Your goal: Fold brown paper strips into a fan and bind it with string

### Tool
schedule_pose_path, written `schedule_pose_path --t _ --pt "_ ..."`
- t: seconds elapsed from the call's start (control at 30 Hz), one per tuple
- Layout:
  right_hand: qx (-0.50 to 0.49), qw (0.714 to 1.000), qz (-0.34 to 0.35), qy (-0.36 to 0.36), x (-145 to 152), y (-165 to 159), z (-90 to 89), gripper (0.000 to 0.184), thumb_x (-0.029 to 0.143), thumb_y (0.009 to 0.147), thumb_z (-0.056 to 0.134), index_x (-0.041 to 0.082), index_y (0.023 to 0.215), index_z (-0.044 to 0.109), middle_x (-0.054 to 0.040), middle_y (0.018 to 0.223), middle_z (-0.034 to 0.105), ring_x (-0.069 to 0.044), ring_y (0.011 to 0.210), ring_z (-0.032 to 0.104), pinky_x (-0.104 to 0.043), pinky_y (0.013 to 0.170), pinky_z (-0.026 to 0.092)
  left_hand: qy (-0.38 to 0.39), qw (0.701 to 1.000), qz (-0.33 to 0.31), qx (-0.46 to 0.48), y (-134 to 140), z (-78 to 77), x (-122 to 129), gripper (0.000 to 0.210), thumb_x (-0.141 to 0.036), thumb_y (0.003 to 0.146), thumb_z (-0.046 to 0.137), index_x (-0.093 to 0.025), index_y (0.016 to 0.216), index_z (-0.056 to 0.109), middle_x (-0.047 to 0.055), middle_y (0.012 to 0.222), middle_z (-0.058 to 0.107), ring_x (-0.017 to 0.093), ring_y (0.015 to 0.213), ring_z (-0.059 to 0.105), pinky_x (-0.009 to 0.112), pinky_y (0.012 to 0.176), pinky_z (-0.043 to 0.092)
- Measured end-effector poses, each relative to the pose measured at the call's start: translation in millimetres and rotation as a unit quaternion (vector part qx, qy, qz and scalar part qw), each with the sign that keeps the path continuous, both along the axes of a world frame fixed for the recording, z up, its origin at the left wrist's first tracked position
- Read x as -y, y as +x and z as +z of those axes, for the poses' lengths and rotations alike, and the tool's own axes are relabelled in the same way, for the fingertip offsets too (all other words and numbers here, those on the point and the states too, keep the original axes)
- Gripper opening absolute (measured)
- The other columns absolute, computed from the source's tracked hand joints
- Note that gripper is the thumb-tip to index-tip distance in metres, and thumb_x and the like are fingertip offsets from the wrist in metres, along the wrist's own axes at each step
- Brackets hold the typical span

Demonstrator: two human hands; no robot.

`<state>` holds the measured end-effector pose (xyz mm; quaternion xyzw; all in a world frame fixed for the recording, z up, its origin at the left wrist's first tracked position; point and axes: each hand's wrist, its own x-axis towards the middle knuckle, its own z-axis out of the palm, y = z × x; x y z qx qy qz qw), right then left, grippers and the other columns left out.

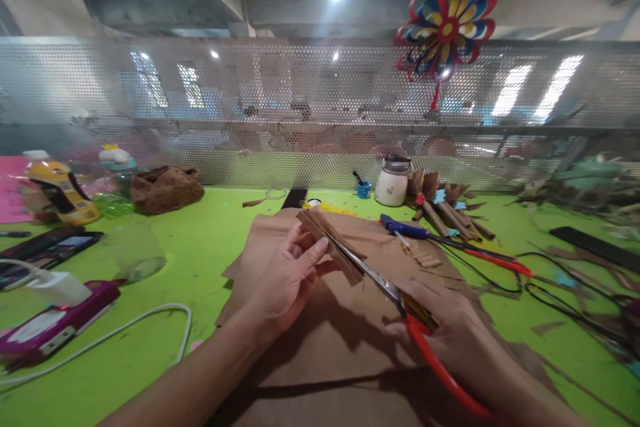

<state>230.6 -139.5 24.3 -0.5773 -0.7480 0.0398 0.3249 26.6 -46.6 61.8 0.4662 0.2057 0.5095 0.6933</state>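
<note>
My left hand (295, 273) is closed, pinching a folded stack of brown paper (347, 265) between thumb and fingers. In my right hand (440, 313) is a pair of scissors (445, 373) with red-orange handles. Their blades reach up and left along the stack, between its layers, near my left thumb. How far the blades are parted is hard to see. Something yellowish shows under my right fingers, too hidden to name. Below both hands a large brown paper sheet (320, 360) covers the middle of the green table.
A blue glue gun (407, 228) and its cord lie at the right, near rolled brown paper pieces (450, 217) and a white jar (393, 183). To the left are a clear cup (137, 253), a purple power strip (60, 323) and a white cable (170, 307). Perforated metal panels (310, 93) stand behind.
</note>
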Motion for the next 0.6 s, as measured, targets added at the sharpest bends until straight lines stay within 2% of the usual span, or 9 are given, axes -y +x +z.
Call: schedule_pose_path --t 0.37,0.6 --pt "0.001 1.000 0.001 0.023 3.0 -5.0 1.4 0.026 0.043 0.078 0.064 0.019 0.072 0.059 -0.0009 0.064 0.059 -0.014 0.057 0.053 -0.023 0.052 0.040 -0.012 1.000 -0.001 0.010 -0.6 2.5 0.1 0.033 -0.017 0.076 0.069 -0.022 0.107 0.060 0.005 0.103 0.063 0.016 0.087 0.062 0.026 0.070 0.053" --pt "-0.019 0.999 -0.004 -0.034 0.7 -5.1 -0.9 0.024 0.041 0.082 0.058 0.018 0.083 0.061 -0.0043 0.075 0.063 -0.017 0.067 0.058 -0.028 0.061 0.045 -0.024 1.000 0.011 0.010 -0.4 -0.9 1.5 0.042 -0.015 0.074 0.071 -0.024 0.111 0.055 0.002 0.102 0.063 0.014 0.082 0.063 0.026 0.068 0.053"
